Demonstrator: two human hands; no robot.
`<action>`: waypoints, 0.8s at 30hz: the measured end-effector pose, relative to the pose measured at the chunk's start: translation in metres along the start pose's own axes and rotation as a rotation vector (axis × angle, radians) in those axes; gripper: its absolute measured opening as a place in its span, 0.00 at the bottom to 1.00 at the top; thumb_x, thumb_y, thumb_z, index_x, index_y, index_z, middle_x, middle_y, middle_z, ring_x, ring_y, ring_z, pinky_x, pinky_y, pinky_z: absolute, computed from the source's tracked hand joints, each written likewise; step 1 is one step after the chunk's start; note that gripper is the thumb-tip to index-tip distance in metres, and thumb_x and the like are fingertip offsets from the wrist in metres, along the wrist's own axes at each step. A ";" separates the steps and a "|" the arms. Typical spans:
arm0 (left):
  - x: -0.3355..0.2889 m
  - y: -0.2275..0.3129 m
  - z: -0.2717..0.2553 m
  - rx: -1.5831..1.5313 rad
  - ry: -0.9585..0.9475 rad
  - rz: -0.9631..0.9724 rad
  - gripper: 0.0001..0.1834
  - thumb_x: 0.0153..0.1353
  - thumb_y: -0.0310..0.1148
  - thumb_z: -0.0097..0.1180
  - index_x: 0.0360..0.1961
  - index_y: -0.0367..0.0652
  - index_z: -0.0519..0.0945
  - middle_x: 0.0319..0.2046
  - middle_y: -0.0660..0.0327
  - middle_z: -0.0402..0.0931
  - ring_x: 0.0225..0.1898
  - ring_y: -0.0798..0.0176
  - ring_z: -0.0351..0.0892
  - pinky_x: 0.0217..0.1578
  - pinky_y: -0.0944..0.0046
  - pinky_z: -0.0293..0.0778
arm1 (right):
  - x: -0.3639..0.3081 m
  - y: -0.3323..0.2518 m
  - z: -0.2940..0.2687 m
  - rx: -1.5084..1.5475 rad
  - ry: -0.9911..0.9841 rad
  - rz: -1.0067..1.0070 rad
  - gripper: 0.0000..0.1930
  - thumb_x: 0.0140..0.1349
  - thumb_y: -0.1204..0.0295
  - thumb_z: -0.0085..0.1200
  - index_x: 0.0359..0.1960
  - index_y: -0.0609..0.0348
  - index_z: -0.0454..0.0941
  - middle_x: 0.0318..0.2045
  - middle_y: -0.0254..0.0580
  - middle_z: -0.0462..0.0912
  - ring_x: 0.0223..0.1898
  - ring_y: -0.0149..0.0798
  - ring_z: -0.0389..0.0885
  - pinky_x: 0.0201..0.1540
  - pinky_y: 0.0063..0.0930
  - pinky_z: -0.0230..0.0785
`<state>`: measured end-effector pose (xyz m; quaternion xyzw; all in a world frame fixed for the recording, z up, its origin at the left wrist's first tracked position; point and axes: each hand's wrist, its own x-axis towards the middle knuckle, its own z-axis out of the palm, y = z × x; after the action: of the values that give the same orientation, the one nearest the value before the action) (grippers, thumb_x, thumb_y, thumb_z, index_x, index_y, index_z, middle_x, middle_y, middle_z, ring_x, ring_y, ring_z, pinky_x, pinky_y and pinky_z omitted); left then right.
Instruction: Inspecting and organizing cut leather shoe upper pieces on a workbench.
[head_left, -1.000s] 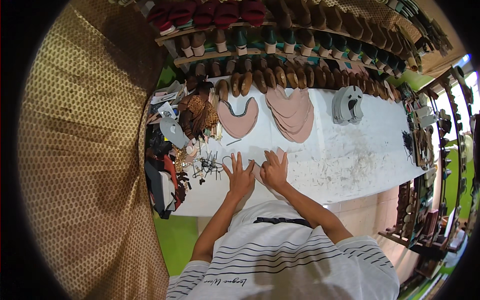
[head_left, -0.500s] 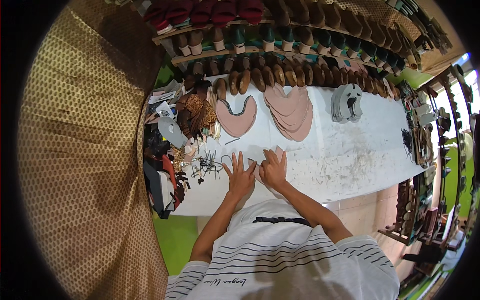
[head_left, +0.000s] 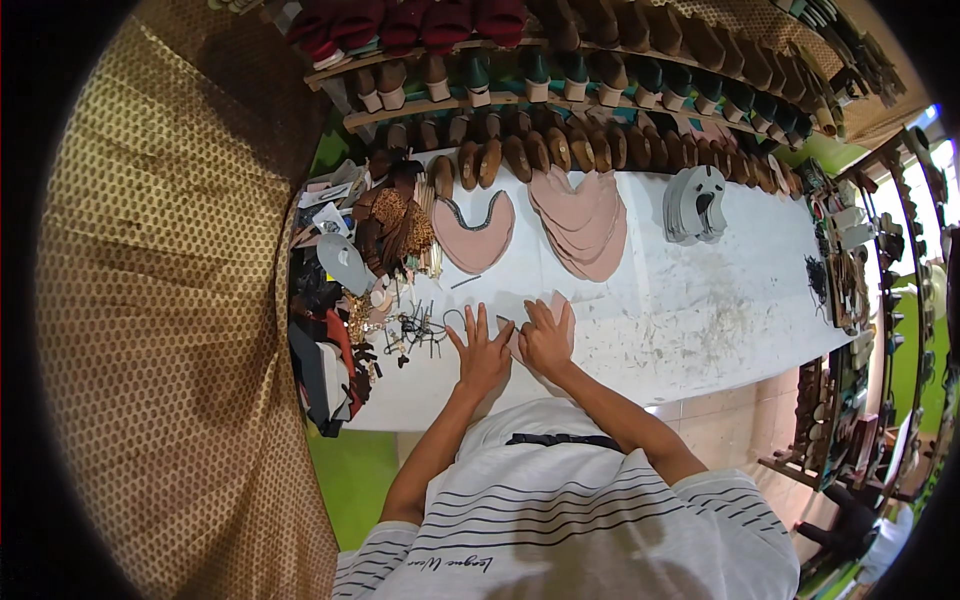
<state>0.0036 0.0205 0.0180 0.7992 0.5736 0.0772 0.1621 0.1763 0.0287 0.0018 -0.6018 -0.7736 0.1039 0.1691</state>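
A pink U-shaped shoe piece (head_left: 562,303) lies on the white-topped table under my hands, its middle mostly covered. My left hand (head_left: 482,355) rests with its fingers spread, its thumb side against the piece's left arm, where a dark edge shows. My right hand (head_left: 546,345) presses on the right arm, fingers slightly bent and apart. Beyond them lies another pink U-shaped piece (head_left: 472,247) with a dark strip along its inner curve. To its right is a fanned stack of similar pink pieces (head_left: 590,245).
Dark strip scraps (head_left: 425,332) and a heap of leather offcuts (head_left: 395,225) crowd the left end. Grey cut pieces (head_left: 692,205) lie at the back right. Shoe lasts (head_left: 560,152) line the far edge below shelves of shoes. A patterned curtain (head_left: 180,330) hangs at left.
My right hand's fingers have shifted slightly on the pink piece. My left hand stays almost still.
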 end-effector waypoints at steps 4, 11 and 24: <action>0.003 0.002 -0.002 -0.093 -0.040 -0.083 0.25 0.67 0.38 0.53 0.66 0.63 0.79 0.79 0.39 0.42 0.80 0.31 0.32 0.65 0.10 0.28 | -0.005 0.000 -0.008 0.066 0.004 0.043 0.09 0.60 0.68 0.61 0.37 0.58 0.89 0.67 0.49 0.74 0.71 0.51 0.66 0.71 0.79 0.37; 0.011 -0.008 0.004 -0.333 0.021 -0.195 0.19 0.65 0.35 0.53 0.55 0.60 0.87 0.78 0.41 0.49 0.81 0.33 0.34 0.66 0.12 0.27 | -0.024 0.019 -0.025 0.210 0.151 0.120 0.08 0.61 0.68 0.63 0.37 0.54 0.91 0.66 0.51 0.74 0.74 0.57 0.61 0.71 0.78 0.36; -0.003 0.015 -0.007 -0.051 0.094 0.140 0.24 0.60 0.33 0.57 0.59 0.59 0.85 0.77 0.39 0.49 0.80 0.30 0.38 0.66 0.12 0.29 | -0.040 0.020 -0.031 0.105 0.037 -0.054 0.08 0.59 0.65 0.64 0.33 0.55 0.89 0.67 0.48 0.73 0.75 0.54 0.59 0.71 0.81 0.36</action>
<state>0.0140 0.0148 0.0294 0.8286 0.5210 0.1404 0.1492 0.2147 -0.0066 0.0171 -0.5726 -0.7799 0.1286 0.2176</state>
